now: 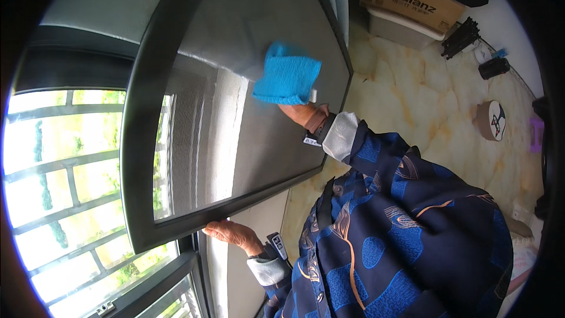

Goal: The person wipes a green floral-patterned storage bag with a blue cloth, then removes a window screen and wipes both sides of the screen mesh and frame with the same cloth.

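A framed mesh window screen [273, 141] with a dark frame stands tilted before me. Over its mesh, my right hand [302, 112] holds a blue knitted cloth [289, 75] with a small white tag; the cloth covers the fingers and is slightly blurred. My left hand [234, 235] grips the lower edge of the dark frame [190, 225] near its corner, its fingers partly hidden behind the frame. Both wrists wear dark bands with small tags, below turned-up pale cuffs.
Behind the screen at the left is a window with bars [66, 168]. A cardboard box [410, 2] lies on a pale plastic bin [399, 31] at the top right. A round box or stool [491, 120] and a purple plastic stool [536, 134] stand on the marbled floor [410, 88].
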Tool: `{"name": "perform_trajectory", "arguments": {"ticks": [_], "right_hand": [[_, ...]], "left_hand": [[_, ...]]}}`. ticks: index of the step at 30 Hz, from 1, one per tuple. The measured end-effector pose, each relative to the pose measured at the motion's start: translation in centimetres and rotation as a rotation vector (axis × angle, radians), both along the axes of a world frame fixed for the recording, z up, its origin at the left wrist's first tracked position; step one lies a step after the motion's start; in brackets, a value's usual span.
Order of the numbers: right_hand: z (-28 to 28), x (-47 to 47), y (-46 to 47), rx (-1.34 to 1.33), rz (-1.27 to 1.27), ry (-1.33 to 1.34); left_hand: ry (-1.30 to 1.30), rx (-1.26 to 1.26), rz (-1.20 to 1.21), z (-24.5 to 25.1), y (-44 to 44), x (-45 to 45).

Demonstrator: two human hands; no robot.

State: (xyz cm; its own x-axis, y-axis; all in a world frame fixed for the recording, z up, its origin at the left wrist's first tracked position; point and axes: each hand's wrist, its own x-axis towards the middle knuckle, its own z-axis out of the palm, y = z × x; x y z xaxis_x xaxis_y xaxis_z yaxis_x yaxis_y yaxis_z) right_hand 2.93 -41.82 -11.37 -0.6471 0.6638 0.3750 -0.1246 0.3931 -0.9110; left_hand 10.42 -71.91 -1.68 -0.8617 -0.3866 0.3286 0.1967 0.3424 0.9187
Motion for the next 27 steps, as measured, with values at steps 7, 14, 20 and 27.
{"name": "perform_trajectory", "arguments": {"ticks": [7,14,20,27], "right_hand": [[0.1,0.3,3.0,-0.410,0.152,-0.123],[8.6,-0.6,1.9,-0.728,0.373,0.391],[16.1,-2.8,-1.3,0.559,0.140,0.434],[6.7,-3.6,6.8,-0.126,-0.136,0.037]], "left_hand": [[0.015,0.001,0.188,-0.3,-0.9,-0.4],[0.540,-0.696,0.334,8.0,1.3,0.1],[0.749,-1.023,0.191,15.7,7.5,-3.5],[0.597,-1.198,0.237,18.5,8.3,-5.6]]}}
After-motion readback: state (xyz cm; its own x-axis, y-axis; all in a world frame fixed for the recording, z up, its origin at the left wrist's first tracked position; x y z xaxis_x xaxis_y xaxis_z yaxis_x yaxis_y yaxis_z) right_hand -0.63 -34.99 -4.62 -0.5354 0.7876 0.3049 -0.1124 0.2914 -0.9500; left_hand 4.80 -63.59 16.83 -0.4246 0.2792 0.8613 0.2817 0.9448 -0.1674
